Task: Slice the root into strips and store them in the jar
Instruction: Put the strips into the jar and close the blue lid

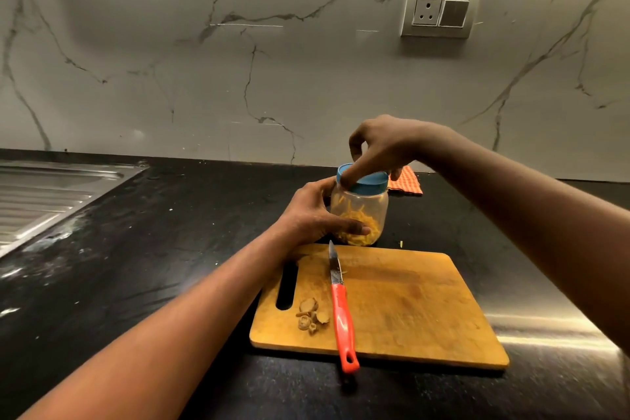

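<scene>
The clear jar (370,211) stands upright on the black counter (170,249), just behind the cutting board (409,300), yellow strips (358,225) inside. The left hand (315,211) grips its side; the right hand (381,147) holds the blue lid (370,182) from above with curled fingers (354,174).

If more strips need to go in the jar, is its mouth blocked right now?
Yes. The blue lid covers the jar mouth, gripped by the right hand; the left hand holds the jar body.
</scene>
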Action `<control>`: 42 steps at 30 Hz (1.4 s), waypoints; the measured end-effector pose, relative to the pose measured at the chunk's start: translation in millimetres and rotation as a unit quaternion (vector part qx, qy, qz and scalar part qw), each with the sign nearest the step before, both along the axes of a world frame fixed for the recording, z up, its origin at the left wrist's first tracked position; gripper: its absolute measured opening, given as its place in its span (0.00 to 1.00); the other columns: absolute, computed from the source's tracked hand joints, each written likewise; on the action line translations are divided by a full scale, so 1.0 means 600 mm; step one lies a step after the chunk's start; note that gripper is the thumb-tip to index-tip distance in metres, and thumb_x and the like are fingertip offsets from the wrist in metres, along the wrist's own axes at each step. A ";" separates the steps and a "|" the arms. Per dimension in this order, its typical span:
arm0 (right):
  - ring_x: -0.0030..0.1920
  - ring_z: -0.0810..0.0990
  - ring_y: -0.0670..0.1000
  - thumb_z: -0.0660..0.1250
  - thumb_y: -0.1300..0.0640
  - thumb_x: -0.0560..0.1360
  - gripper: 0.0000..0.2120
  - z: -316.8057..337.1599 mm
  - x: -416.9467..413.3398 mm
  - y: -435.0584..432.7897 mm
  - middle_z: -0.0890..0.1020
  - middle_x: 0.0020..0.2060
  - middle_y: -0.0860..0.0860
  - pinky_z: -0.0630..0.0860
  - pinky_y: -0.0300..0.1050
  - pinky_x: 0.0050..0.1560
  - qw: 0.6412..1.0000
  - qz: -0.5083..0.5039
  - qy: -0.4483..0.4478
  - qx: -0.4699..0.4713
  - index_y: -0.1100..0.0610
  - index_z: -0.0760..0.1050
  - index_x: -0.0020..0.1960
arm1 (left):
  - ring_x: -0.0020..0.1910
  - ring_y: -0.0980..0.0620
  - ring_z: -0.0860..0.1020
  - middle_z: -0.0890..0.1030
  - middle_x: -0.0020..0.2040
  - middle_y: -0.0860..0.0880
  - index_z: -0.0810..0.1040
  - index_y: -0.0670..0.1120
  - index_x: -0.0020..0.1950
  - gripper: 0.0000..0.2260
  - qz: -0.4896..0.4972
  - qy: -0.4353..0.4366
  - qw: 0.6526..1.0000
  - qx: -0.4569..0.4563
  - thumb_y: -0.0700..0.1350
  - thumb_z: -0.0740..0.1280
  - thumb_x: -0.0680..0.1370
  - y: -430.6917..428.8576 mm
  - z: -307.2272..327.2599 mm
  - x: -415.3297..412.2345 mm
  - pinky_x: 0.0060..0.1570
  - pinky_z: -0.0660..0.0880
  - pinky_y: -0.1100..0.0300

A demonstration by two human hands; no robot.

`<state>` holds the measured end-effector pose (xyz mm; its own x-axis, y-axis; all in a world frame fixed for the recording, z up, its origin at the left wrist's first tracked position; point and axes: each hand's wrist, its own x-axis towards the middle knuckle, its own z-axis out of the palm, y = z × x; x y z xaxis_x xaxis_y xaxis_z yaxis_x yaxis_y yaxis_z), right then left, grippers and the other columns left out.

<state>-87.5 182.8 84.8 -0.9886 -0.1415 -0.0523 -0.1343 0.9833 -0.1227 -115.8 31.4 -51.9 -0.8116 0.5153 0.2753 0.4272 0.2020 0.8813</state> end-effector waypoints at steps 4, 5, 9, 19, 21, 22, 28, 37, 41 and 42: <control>0.37 0.79 0.49 0.71 0.35 0.65 0.30 -0.003 0.001 -0.014 0.78 0.44 0.52 0.79 0.39 0.31 0.998 -0.015 0.035 0.046 0.57 0.75 0.55 | 0.54 0.55 0.80 0.82 0.53 0.52 0.76 0.53 0.60 0.29 0.001 -0.005 1.000 0.005 0.46 0.82 0.62 0.000 0.000 -0.001 0.54 0.77 0.63; 0.39 0.79 0.50 0.73 0.37 0.65 0.32 0.005 0.002 -0.014 0.77 0.47 0.52 0.80 0.41 0.31 1.000 -0.022 0.006 0.019 0.57 0.74 0.59 | 0.54 0.55 0.80 0.82 0.54 0.53 0.76 0.52 0.61 0.29 0.001 -0.006 1.000 0.004 0.46 0.82 0.63 0.001 0.000 -0.001 0.54 0.77 0.63; 0.43 0.81 0.54 0.76 0.47 0.67 0.29 0.022 0.007 -0.015 0.76 0.50 0.51 0.83 0.48 0.37 0.997 -0.026 -0.073 -0.020 0.56 0.74 0.64 | 0.55 0.56 0.80 0.82 0.55 0.53 0.76 0.50 0.64 0.31 -0.009 -0.008 1.000 0.005 0.45 0.82 0.63 -0.001 0.000 -0.002 0.55 0.78 0.62; 0.61 0.72 0.49 0.76 0.65 0.65 0.28 0.018 0.009 0.000 0.74 0.63 0.45 0.72 0.38 0.44 0.991 0.100 -0.088 -0.009 0.44 0.78 0.60 | 0.56 0.55 0.80 0.82 0.56 0.53 0.75 0.51 0.64 0.32 -0.005 -0.018 1.000 0.001 0.45 0.82 0.63 0.001 0.000 -0.003 0.55 0.77 0.61; 0.60 0.71 0.49 0.75 0.66 0.65 0.28 0.016 0.008 0.000 0.73 0.62 0.45 0.71 0.37 0.43 0.991 0.104 -0.087 -0.010 0.45 0.78 0.60 | 0.55 0.56 0.80 0.82 0.55 0.52 0.75 0.52 0.63 0.31 -0.004 -0.016 1.000 -0.003 0.45 0.82 0.63 0.001 0.000 -0.003 0.51 0.78 0.65; 0.59 0.71 0.48 0.75 0.66 0.66 0.28 0.017 0.008 0.001 0.73 0.61 0.44 0.71 0.38 0.45 0.991 0.101 -0.087 -0.013 0.45 0.78 0.61 | 0.54 0.56 0.80 0.82 0.55 0.52 0.75 0.52 0.62 0.30 -0.003 -0.013 1.000 -0.004 0.45 0.82 0.63 0.000 0.000 -0.002 0.47 0.77 0.69; 0.59 0.75 0.57 0.76 0.58 0.68 0.25 0.014 0.008 -0.003 0.73 0.63 0.49 0.82 0.53 0.45 0.990 0.047 -0.119 -0.060 0.48 0.75 0.64 | 0.53 0.60 0.80 0.81 0.55 0.55 0.75 0.50 0.66 0.32 -0.014 -0.012 1.000 0.001 0.44 0.82 0.64 -0.003 0.002 0.001 0.44 0.76 0.73; 0.58 0.72 0.49 0.76 0.66 0.64 0.28 0.012 0.011 -0.001 0.73 0.62 0.45 0.74 0.40 0.44 0.991 0.100 -0.092 -0.008 0.46 0.77 0.60 | 0.54 0.57 0.80 0.81 0.55 0.54 0.74 0.52 0.63 0.31 -0.003 -0.022 1.000 -0.005 0.44 0.82 0.64 0.000 0.003 0.000 0.45 0.75 0.68; 0.61 0.73 0.50 0.76 0.68 0.63 0.29 0.010 0.005 0.009 0.72 0.63 0.46 0.73 0.39 0.43 0.988 0.109 -0.099 -0.040 0.45 0.78 0.58 | 0.54 0.59 0.79 0.81 0.56 0.54 0.73 0.51 0.67 0.34 -0.002 -0.022 1.000 -0.007 0.44 0.81 0.64 0.001 0.002 0.000 0.44 0.74 0.70; 0.61 0.74 0.51 0.76 0.69 0.63 0.29 0.009 0.003 0.010 0.72 0.63 0.45 0.74 0.39 0.43 0.988 0.111 -0.101 -0.043 0.45 0.78 0.57 | 0.54 0.59 0.79 0.81 0.56 0.55 0.73 0.51 0.67 0.34 -0.002 -0.021 1.000 -0.007 0.44 0.81 0.64 0.001 0.002 -0.001 0.44 0.73 0.70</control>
<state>-85.5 188.9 90.1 -0.9034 -0.3661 -0.2233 -0.3097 0.9172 -0.2507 -116.1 32.1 -50.8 -0.8200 0.5227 0.2334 0.3906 0.2129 0.8956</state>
